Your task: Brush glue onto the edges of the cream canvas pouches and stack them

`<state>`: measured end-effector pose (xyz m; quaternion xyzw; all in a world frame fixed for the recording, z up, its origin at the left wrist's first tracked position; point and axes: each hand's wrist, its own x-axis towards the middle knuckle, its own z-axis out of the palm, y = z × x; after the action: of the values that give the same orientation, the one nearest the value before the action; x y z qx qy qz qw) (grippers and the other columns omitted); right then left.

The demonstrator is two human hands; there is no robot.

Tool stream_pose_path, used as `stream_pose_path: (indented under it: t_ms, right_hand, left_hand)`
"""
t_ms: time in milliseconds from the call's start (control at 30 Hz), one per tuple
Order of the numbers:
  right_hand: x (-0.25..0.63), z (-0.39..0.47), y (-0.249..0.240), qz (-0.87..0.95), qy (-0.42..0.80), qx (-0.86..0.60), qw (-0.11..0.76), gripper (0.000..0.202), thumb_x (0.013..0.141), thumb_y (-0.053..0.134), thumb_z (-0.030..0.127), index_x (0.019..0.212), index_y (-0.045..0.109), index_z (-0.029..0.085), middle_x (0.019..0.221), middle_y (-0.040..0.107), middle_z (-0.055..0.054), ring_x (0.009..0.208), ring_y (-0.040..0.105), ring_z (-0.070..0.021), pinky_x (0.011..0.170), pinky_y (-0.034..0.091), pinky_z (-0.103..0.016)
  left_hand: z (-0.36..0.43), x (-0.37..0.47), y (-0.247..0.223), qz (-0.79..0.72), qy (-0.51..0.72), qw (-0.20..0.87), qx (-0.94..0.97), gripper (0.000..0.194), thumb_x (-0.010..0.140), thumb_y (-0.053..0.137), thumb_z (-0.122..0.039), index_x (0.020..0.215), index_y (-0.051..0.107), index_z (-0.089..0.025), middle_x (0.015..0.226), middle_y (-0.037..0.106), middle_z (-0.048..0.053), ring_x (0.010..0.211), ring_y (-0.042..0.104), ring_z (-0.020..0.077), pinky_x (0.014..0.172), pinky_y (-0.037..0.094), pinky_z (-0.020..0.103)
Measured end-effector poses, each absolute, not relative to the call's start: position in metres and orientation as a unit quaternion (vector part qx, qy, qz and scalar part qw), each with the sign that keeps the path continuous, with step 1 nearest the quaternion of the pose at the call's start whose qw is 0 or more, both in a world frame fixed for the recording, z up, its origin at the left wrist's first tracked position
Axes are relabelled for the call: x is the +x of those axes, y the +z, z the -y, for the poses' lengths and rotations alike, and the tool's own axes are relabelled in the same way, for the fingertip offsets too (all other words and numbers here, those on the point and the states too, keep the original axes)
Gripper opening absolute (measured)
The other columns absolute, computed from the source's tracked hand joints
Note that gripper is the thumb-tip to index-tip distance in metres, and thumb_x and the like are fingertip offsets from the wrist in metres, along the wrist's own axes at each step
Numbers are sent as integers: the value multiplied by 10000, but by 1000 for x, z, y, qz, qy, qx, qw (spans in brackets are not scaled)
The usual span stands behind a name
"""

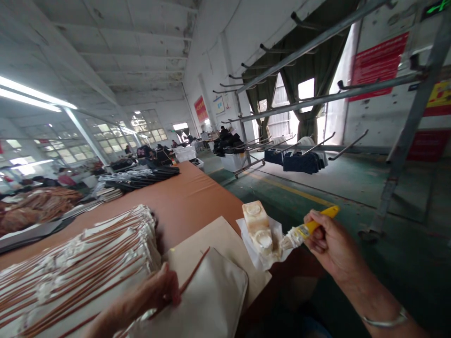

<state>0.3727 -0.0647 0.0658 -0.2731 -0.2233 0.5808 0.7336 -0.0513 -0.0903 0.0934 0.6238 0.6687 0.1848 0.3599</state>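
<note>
A smooth, off-white, round-cornered flat panel of leather-like material (214, 295) lies nearest the camera, with a thin brown strip (195, 270) along its left edge. The left hand (167, 284) is at that edge, its fingers closed on the panel beside the strip, so most of the panel spreads to the right of the hand. Its far part lies over a flat beige board (218, 234) on the brown-covered counter (207, 188).

Beyond the panel and to its right, a cream-coloured, block-shaped container (255, 218) stained with white sits on a crumpled white sheet (246, 237). The right hand (329, 239), above a silver-coloured bracelet (387, 322), is clamped around a flat paintbrush with a yellow handle and white-coated bristles (313, 226). The bristles point left, close beside the container's near end; whether they touch it, I cannot tell. The panel is well apart from the right hand, to its left.

Left of the left hand lies a broad overlapping row of off-white pieces with brown strips (105, 258).
</note>
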Motion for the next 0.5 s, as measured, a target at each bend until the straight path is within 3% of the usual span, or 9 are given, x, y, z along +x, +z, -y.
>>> stream_pose_path:
  t_ms: [67, 167, 333, 500]
  right_hand:
    - [365, 62, 57, 214, 599, -281, 718, 286, 773, 728, 299, 617, 525, 172, 466, 379, 93, 335, 244, -18, 299, 250, -143]
    - [354, 60, 47, 210, 610, -304, 701, 260, 762, 746, 322, 662, 567, 163, 436, 360, 100, 330, 253, -17, 306, 246, -134]
    - [340, 60, 37, 222, 608, -332, 686, 262, 760, 756, 356, 709, 597, 154, 426, 379, 96, 327, 281, -13, 321, 248, -129]
    - [333, 59, 27, 231, 604, -354, 675, 304, 746, 769, 389, 696, 580, 156, 423, 385, 95, 334, 292, -13, 331, 243, -130]
  left_hand:
    - [85, -60, 64, -675, 47, 407, 614, 818, 771, 201, -847, 605, 655, -186, 666, 679, 87, 626, 603, 224, 600, 461, 329]
    - [63, -57, 24, -719, 6, 300, 627, 558, 670, 549, -739, 525, 545, -201, 589, 601, 63, 679, 605, 280, 647, 429, 359]
    - [17, -37, -29, -756, 49, 179, 627, 344, 853, 488, -492, 868, 606, -169, 920, 673, 119, 935, 615, 293, 801, 410, 374]
    - [-4, -25, -61, -775, 49, 207, 596, 312, 866, 583, -463, 839, 615, -154, 812, 663, 39, 785, 627, 201, 784, 471, 389]
